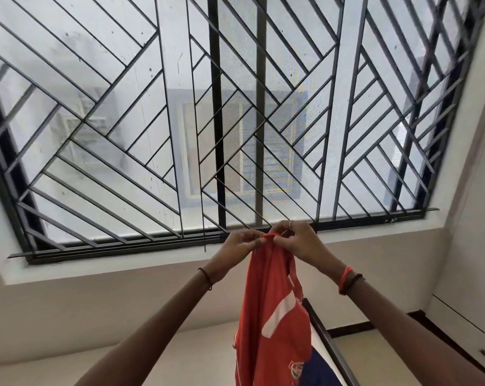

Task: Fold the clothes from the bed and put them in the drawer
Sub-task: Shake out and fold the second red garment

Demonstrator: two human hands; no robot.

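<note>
Head view: left hand (240,245) and right hand (297,240) both pinch one red shirt (269,316).

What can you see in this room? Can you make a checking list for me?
Surface: nothing seen; the bed is out of view.
Job's things: red garment with white stripes, hanging unfolded from both hands; no open drawer seen.
Clutter: blue cloth below the garment, beside a dark rail.
Grips: left hand and right hand each pinch the garment's top edge, close together.
Cables: nothing seen.
Surroundings: window with a dark metal grille, pale wall, white cabinet front with a dark handle at the right.
</note>
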